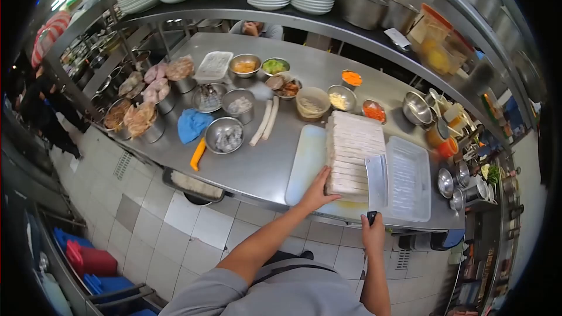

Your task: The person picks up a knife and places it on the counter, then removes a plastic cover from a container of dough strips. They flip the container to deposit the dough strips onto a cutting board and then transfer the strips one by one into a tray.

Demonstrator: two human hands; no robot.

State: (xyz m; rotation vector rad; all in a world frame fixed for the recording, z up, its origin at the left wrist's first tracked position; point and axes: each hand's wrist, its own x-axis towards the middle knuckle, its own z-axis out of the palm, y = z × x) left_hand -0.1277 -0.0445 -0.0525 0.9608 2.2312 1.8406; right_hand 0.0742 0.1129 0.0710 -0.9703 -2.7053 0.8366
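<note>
A large stack of pale, strip-like food pieces [354,146] lies on a whitish cutting board [307,161] near the counter's front edge. My left hand [318,191] rests against the stack's lower left side, fingers apart. In my right hand [373,231] is the black handle of a cleaver [377,181], its broad blade pointing away from me along the stack's right side. Whether the blade touches the food cannot be made out. Just right of the stack sits a clear plastic tray [410,181]. Two long pale sticks [268,120] lie on the counter, left of the board.
Metal bowls of food stand along the counter [257,167], one holding grey pieces [224,136]. Beside it are a blue cloth [193,126] and an orange-handled tool [198,154]. A shelf [234,19] with plates and pots crosses behind. A person [257,29] is beyond the counter.
</note>
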